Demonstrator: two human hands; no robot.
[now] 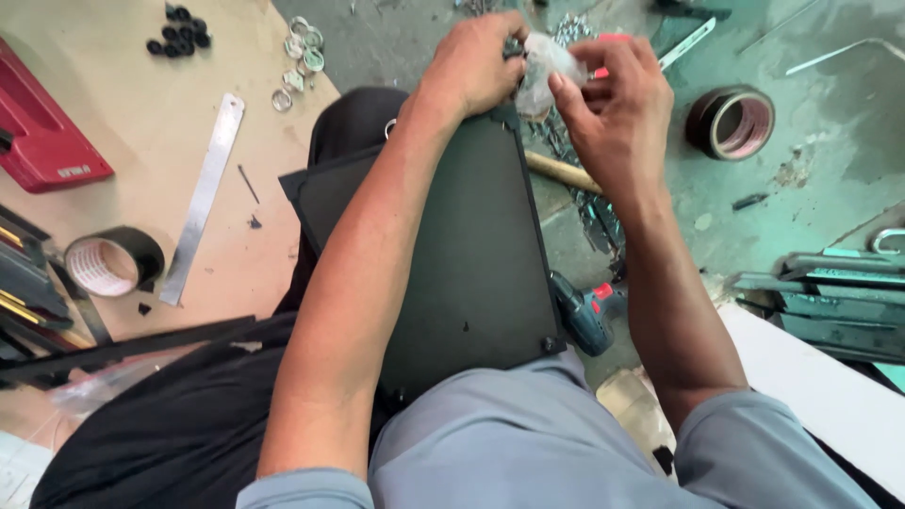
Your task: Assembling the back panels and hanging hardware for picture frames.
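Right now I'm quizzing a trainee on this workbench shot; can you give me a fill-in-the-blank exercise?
1. Both hands, left hand and right hand, hold a small clear plastic ____.
2. The flat panel on the lap is ____ in colour.
3. The metal ruler lies on the ____ board.
4. The cordless drill lies under the ____ forearm.

Missing words: bag; black; tan; right

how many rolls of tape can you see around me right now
2. One roll of black tape lies on the tan board beside the metal strip, off the left hand's side. A second dark roll lies on the green floor past the right hand. Others may be hidden.
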